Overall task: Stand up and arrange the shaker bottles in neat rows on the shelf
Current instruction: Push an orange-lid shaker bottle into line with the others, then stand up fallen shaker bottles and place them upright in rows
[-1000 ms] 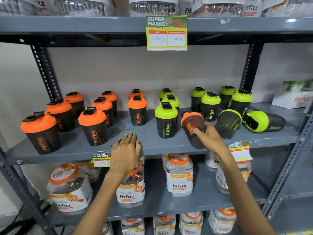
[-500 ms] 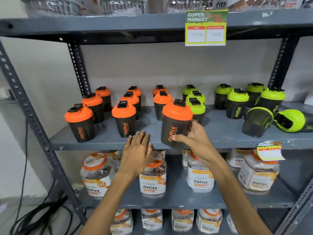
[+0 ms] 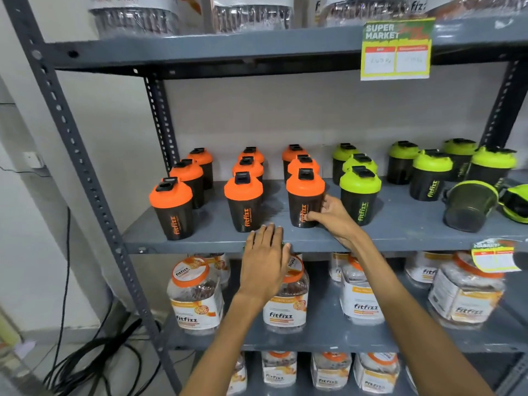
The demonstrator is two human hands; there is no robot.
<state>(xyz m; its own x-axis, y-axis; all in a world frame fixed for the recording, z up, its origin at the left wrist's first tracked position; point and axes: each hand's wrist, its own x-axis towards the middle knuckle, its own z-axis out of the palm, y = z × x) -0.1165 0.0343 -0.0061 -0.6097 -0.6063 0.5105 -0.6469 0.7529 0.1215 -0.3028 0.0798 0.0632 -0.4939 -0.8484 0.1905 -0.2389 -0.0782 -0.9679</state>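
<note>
- The orange-lidded shaker bottle (image 3: 304,197) that we had in hand stood upright at the front of the third orange column, its long axis vertical and its base on the grey shelf (image 3: 400,232).
- Our right hand (image 3: 331,217) was wrapped around its lower right side, the grip closed on the dark body with the fingers (image 3: 311,216) lying over the printed logo; the bottle lay just ahead and to the left of that palm.
- Behind it, two more orange bottles ran back toward the wall, and we judged the front one nearly in line with them, so little more than a small nudge and a letting-go seemed left for it.
- Our left hand (image 3: 264,258) lay flat on the shelf's front lip, fingers spread and holding nothing, just beside the neighbouring orange bottle (image 3: 243,201) but apart from it.
- Further right, past the front green-lidded bottle (image 3: 360,195), a lidless cup (image 3: 468,205) lay on its side, mouth toward us, its long axis roughly front to back.
- Beside it at the frame's edge lay a tipped green-lidded bottle (image 3: 515,202). We judged these the next work.
- Both lay to the right, well apart from the left hand, so the right hand was the nearer.
</note>
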